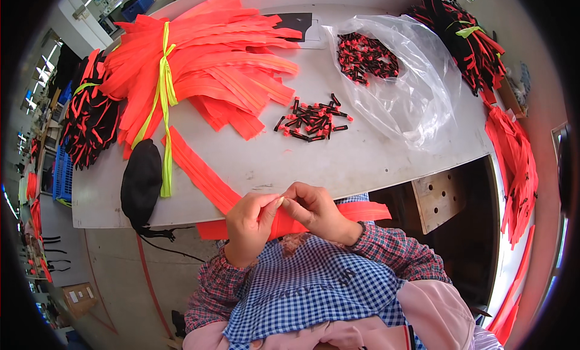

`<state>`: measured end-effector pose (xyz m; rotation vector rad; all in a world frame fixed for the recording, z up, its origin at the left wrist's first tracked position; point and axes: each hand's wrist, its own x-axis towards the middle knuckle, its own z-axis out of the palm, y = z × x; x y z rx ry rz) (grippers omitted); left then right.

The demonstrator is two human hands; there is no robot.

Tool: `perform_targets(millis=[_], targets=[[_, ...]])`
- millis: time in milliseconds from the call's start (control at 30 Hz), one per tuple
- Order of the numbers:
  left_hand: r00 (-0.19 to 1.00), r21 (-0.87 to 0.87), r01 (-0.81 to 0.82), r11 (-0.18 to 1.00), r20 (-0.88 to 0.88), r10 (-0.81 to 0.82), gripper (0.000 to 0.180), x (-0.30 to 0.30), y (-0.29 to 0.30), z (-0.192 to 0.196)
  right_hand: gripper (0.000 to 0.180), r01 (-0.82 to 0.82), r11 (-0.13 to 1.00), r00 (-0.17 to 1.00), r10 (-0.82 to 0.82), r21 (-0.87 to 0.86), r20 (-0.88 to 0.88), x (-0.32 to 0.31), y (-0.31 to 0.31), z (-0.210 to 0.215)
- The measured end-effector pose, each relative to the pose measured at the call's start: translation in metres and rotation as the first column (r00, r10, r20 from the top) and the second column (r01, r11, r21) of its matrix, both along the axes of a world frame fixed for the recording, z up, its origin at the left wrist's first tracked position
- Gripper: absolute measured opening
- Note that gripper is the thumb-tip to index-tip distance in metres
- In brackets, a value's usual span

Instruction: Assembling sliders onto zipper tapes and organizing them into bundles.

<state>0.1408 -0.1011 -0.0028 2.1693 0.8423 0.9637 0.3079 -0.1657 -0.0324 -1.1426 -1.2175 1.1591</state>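
My left hand (249, 222) and my right hand (318, 212) meet at the table's front edge, over my lap. Thumb and fingers of both are pinched together, tip to tip. Whatever small thing is between the fingertips is hidden. Under the hands lies an orange zipper tape (365, 210), crossing my lap from left to right. Another orange zipper strip (202, 172) runs from the big bundle down to my left hand. Beyond the hands, a loose pile of small black-and-orange zipper pulls (312, 118) rests on the table.
A large bundle of orange zipper tapes (205, 66), tied with a yellow strip (165, 84), covers the back left. A clear plastic bag (417, 90) holds more pulls. Black-and-orange bundles (90, 120) flank the table. A black cloth pouch (141, 181) hangs at the left edge.
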Motion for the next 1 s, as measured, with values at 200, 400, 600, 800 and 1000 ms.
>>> perform_targets(millis=[200,400,600,800,1000], targets=[[0.998,0.454,0.056,0.889,-0.042,-0.041,0.019,0.006,-0.001,-0.022,0.014,0.050,0.949,0.897,-0.180,-0.310,-0.403,-0.017,-0.001,-0.015],[0.987,-0.293,-0.031,0.955,0.144,0.076,0.021,0.010,-0.010,-0.016,0.021,-0.011,0.952,0.848,-0.154,-0.307,-0.508,0.001,0.020,-0.023],[0.954,-0.560,0.041,0.828,0.269,0.134,0.015,-0.007,0.000,-0.016,0.015,0.284,0.945,0.801,-0.326,0.160,0.503,0.094,0.087,-0.067],[0.963,-0.547,-0.021,0.837,0.213,0.163,0.015,-0.007,-0.001,-0.013,0.012,0.123,0.939,0.314,-0.344,0.321,0.885,0.128,0.125,-0.082],[0.956,-0.554,-0.023,0.832,0.231,0.179,0.015,-0.006,0.001,-0.011,0.010,0.097,0.953,0.326,-0.304,0.288,0.895,0.137,0.135,-0.069]])
